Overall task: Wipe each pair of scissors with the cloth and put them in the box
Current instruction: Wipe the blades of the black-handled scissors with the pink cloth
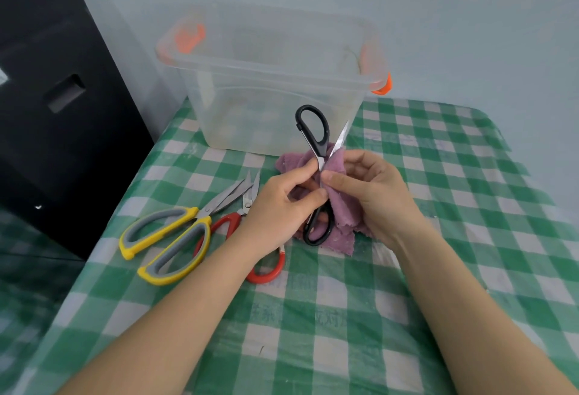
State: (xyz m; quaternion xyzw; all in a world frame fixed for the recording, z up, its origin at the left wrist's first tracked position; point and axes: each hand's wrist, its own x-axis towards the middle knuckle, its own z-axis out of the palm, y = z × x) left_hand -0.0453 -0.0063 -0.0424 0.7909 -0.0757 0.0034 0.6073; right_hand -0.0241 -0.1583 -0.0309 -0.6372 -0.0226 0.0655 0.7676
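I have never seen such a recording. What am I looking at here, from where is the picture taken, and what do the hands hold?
There is no machine: a person wears one camera on the head, looking down at their own hands. The left hand holds open black-handled scissors; the right hand pinches a purple cloth round a blade. On the green checked tablecloth lie yellow-and-grey-handled scissors and red-handled scissors. Behind stands a clear plastic box with orange clips.

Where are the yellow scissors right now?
The yellow scissors lie on the checked tablecloth at left, beside the red scissors, left of the left hand.
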